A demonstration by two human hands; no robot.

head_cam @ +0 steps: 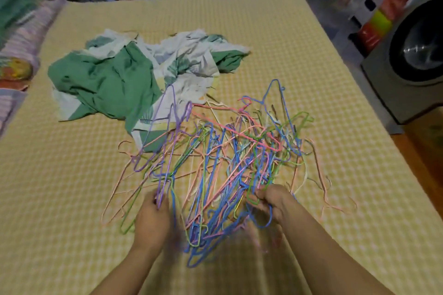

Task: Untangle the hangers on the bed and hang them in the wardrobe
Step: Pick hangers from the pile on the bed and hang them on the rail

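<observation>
A tangled heap of thin wire hangers (223, 158) in blue, pink, green, purple and peach lies on the yellow checked bed (299, 60), spreading from the middle toward me. My left hand (152, 219) grips a purple hanger at the heap's near left edge, and that hanger stands up out of the pile. My right hand (272, 201) grips green and blue hangers at the near right of the heap. Both forearms reach in from the bottom of the view. No wardrobe is in view.
A crumpled green and white patterned cloth (124, 79) lies on the bed just beyond the hangers. Striped pillows (21, 40) line the left side. A washing machine (412, 60) stands on the floor to the right of the bed.
</observation>
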